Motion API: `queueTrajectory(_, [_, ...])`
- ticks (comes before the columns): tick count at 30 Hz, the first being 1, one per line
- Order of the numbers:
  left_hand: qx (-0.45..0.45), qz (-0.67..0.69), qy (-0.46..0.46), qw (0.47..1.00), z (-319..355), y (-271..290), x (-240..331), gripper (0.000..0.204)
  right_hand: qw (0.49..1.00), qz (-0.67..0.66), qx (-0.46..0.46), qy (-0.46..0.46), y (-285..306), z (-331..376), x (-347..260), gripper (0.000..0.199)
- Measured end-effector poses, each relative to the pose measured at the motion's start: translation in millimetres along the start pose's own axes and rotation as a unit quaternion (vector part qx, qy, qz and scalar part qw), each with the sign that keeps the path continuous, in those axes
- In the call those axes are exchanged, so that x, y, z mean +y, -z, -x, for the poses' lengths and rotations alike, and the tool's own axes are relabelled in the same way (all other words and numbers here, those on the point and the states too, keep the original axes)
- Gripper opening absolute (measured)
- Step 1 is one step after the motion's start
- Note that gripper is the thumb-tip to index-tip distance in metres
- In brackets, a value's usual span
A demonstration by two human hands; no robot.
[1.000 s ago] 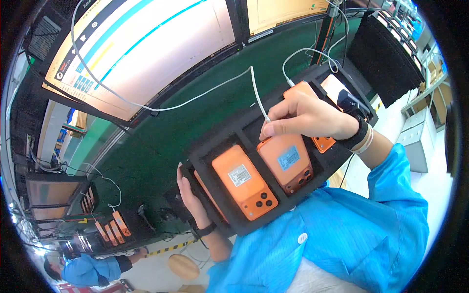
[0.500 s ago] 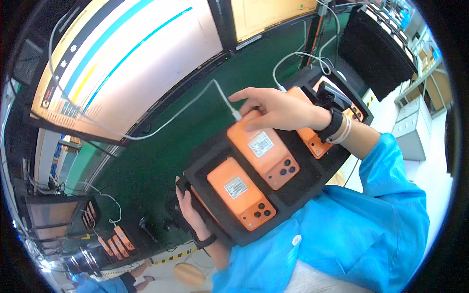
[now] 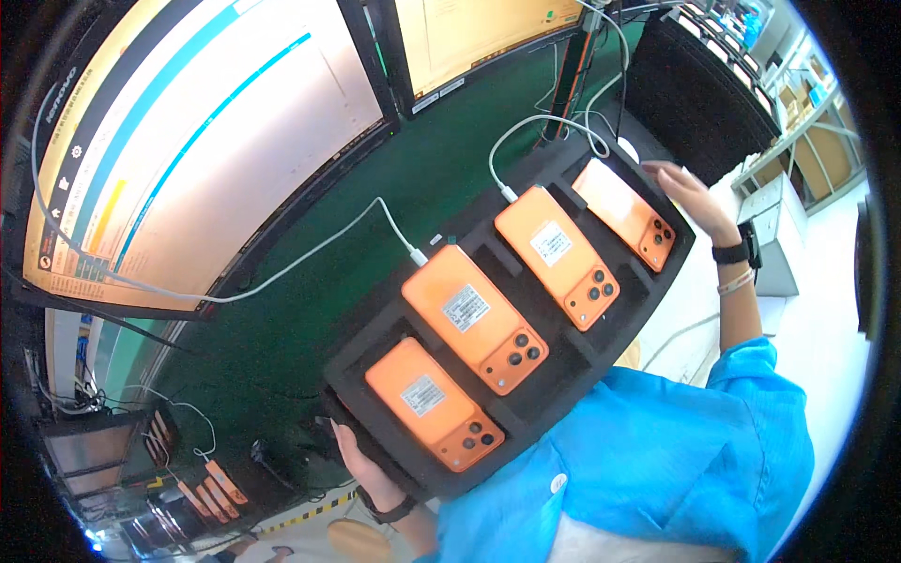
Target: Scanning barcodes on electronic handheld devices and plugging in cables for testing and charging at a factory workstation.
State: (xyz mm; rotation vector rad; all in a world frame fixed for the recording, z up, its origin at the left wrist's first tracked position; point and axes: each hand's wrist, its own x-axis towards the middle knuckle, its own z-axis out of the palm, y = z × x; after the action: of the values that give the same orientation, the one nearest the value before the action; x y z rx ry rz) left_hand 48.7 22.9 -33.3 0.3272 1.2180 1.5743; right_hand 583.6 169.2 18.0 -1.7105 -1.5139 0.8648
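Head view: a black foam tray (image 3: 563, 371) holding four orange phones (image 3: 474, 317) is gripped at its 7 o'clock corner by the left hand (image 3: 361, 460); the right hand (image 3: 690, 192), open, rests on the 2 o'clock edge. Cabling appears underway; the uncabled phones likely need plugs next

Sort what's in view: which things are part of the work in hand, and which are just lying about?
In hand: black foam tray, four orange phones, two white cables, left hand, right hand.
Lying about: monitors, green mat, phones lower left.
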Motion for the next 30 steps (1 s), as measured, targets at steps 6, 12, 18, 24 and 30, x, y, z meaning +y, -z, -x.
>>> queueTrajectory(6, [-0.021,-0.019,0.023,0.999,7.0,-12.0,11.9,0.056,0.877,-0.429,-0.078,-0.203,-25.7,-11.8,28.0,0.051])
queueTrajectory(12, [-0.083,0.025,0.035,0.996,6.2,-2.1,-5.0,0.071,0.882,-0.394,-0.141,-0.216,-31.0,-24.5,-8.7,0.047])
queueTrajectory(18, [-0.086,0.042,0.028,0.995,10.2,-3.7,-5.7,0.078,0.926,-0.327,-0.150,-0.115,-26.0,-27.7,7.6,0.056])
queueTrajectory(24, [-0.055,-0.013,0.013,0.998,17.1,12.9,-18.9,0.073,0.828,-0.493,-0.235,-0.130,-24.7,-36.9,12.1,0.056])
queueTrajectory(30, [-0.136,0.081,0.015,0.987,2.8,1.0,-17.5,0.070,0.830,-0.512,-0.111,-0.194,-38.3,-34.6,11.7,0.049])
